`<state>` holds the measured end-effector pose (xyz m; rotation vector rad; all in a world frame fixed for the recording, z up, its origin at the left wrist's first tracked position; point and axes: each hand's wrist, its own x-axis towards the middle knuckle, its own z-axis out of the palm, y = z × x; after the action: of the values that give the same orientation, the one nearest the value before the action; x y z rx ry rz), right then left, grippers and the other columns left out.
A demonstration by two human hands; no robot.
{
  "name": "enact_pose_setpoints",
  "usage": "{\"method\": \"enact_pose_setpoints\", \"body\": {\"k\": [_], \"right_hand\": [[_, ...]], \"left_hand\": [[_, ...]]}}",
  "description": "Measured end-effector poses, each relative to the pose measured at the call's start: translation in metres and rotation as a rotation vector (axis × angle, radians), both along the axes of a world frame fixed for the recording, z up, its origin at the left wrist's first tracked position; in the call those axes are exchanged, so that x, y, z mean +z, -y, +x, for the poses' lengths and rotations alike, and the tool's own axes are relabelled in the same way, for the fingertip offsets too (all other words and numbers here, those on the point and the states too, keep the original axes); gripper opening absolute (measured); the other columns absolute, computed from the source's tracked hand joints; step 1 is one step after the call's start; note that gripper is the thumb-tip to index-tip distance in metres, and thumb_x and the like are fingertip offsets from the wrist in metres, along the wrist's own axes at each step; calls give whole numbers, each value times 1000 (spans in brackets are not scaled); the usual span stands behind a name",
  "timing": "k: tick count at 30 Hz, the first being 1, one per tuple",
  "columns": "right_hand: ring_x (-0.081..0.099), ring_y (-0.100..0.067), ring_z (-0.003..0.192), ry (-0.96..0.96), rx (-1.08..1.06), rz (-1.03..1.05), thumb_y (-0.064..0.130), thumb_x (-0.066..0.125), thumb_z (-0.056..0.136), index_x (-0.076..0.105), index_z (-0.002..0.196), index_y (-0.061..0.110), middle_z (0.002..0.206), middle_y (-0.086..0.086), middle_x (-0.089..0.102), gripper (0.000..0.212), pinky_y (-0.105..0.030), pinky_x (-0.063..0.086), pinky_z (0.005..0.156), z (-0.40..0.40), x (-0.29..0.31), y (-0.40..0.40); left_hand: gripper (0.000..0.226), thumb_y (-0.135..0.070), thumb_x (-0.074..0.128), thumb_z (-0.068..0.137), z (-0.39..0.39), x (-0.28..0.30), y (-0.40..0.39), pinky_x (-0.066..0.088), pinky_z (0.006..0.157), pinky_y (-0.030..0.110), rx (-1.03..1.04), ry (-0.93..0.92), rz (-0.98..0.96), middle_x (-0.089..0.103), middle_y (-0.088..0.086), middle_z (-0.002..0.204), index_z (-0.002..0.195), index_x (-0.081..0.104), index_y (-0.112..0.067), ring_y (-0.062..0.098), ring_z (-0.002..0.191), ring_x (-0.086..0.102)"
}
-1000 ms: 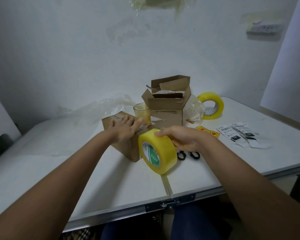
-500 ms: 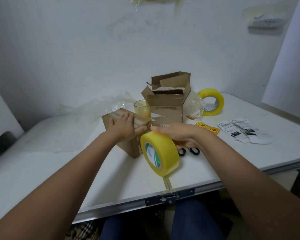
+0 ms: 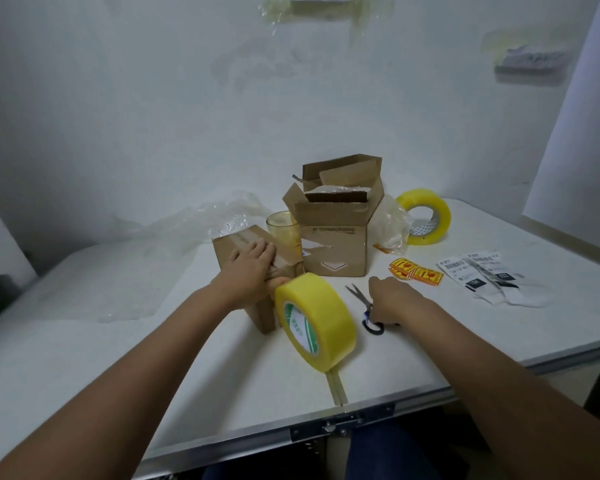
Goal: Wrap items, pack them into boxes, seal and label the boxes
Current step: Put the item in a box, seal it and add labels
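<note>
A small closed cardboard box [image 3: 226, 251] sits mid-table with clear tape along its top seam. My left hand [image 3: 252, 268] lies flat on its top, fingers straight, thumb down the near side against the tape roll. The big yellow tape roll [image 3: 321, 318] stands on edge beside the box, with no hand on it. To its right, my right hand [image 3: 392, 299] is down over the scissors [image 3: 358, 295], fingers curled at the black handles, blades pointing away. A larger open box [image 3: 333, 251] stands behind.
A yellowish glass cup [image 3: 280, 226] stands between the boxes. Clear plastic wrap [image 3: 187, 226] lies at back left. A second yellow tape roll [image 3: 426, 216] leans at back right. Yellow-red stickers [image 3: 414, 271] and shipping labels [image 3: 478, 275] lie on the right.
My right hand let go of the tape roll and moved right onto the scissors. The roll now stands alone against the small box. My left hand stayed on the box.
</note>
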<state>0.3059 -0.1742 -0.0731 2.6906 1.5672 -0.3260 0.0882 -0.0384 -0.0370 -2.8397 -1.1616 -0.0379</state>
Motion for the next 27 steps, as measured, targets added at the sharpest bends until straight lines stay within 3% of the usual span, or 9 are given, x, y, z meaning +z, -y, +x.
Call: {"method": "enact_pose_setpoints", "body": {"k": [4, 9, 12, 15, 17, 19, 23, 25, 27], "right_hand": [[55, -25, 100, 50, -39, -37, 26, 64, 91, 50, 124, 7, 117, -11, 56, 40, -32, 40, 71, 1, 6, 4], [57, -27, 112, 112, -41, -3, 28, 61, 92, 54, 121, 11, 122, -8, 57, 34, -31, 41, 74, -2, 15, 12], [63, -27, 98, -133, -65, 152, 30, 66, 88, 61, 107, 7, 109, -13, 68, 30, -32, 46, 72, 3, 22, 13], [60, -21, 71, -565, -115, 409, 16, 67, 86, 66, 93, 6, 83, -17, 71, 12, -30, 48, 69, 3, 34, 14], [59, -15, 63, -778, -141, 540, 9, 68, 87, 65, 101, 6, 79, -14, 68, 14, -23, 50, 62, 0, 43, 13], [60, -11, 63, -929, -119, 617, 4, 66, 89, 63, 113, 6, 80, -10, 64, 24, -15, 49, 55, -5, 51, 8], [59, -12, 74, -1042, 119, 715, -8, 58, 90, 60, 123, 6, 81, -10, 56, 36, -12, 49, 60, -23, 61, -6], [54, -1, 67, -973, 220, 732, -8, 58, 90, 61, 122, 7, 78, -4, 52, 36, -8, 44, 60, -34, 62, -17], [50, 7, 58, -905, 293, 723, -3, 63, 88, 60, 122, 8, 78, 1, 51, 35, -7, 42, 59, -45, 58, -30]], "left_hand": [[88, -66, 35, 88, -8, 1, -11, 7, 122, 43, -121, 60, -96, 5, 5, 165, 157, 8, -18, 18, 152, 2], [106, -87, 28, 76, -12, 1, -9, 19, 120, 45, -89, 115, -106, 11, 18, 162, 156, 16, -20, 33, 149, 12], [116, -93, 22, 63, -14, 1, -8, 26, 117, 45, -60, 152, -139, 22, 20, 156, 156, 20, -23, 36, 143, 25], [88, -63, 50, 87, -16, 6, -3, 18, 120, 37, -101, 158, -174, 19, 15, 159, 156, 16, -22, 31, 148, 17], [80, -50, 54, 93, -17, 10, -2, 14, 119, 36, -126, 130, -179, 14, 10, 162, 157, 11, -26, 26, 150, 12], [83, -66, 46, 88, -19, 11, -5, 11, 120, 38, -149, 105, -228, 7, 6, 164, 156, 11, -33, 24, 151, 8], [114, -101, 21, 56, -21, 13, -15, 5, 122, 38, -240, 132, -306, 1, 2, 165, 154, 10, -44, 19, 151, 1], [108, -100, 26, 58, -21, 10, -21, 1, 119, 30, -297, 176, -337, 2, 0, 165, 151, 12, -47, 10, 149, -4], [100, -100, 26, 60, -22, 9, -25, 1, 122, 39, -316, 188, -332, 3, -3, 165, 146, 10, -53, 8, 149, -5]]}}
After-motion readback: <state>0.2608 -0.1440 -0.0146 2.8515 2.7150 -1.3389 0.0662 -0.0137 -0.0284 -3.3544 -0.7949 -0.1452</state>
